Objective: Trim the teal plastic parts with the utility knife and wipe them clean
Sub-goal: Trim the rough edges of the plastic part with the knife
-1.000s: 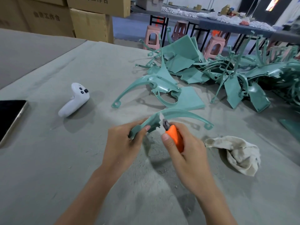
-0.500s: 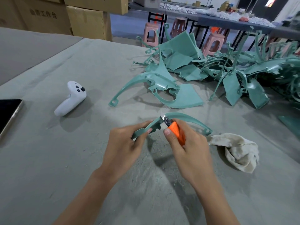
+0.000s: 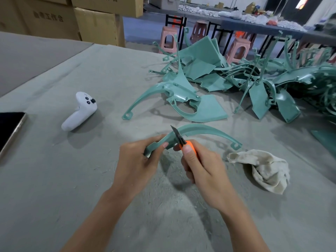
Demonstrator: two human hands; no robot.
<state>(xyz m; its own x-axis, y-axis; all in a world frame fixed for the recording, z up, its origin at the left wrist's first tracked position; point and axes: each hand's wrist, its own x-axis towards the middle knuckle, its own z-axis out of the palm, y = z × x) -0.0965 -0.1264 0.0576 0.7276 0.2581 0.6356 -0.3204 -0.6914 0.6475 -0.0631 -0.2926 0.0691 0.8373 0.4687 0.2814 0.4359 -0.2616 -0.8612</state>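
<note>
Teal plastic part [image 3: 209,128], curved strip, held over worktop [image 3: 54,179] mid-frame, near end pinched btw thumb & fingers of left hand [image 3: 138,160]. Utility knife [image 3: 181,140] w/ orange body gripped in right hand [image 3: 201,168], blade across part's edge. Rag [image 3: 263,170] just right, on worktop.

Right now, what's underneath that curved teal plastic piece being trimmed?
Below the curved teal plastic piece lies grey cloth-covered tabletop strewn with pale shavings. The left hand and right hand hide the spot beneath its near end.
</note>
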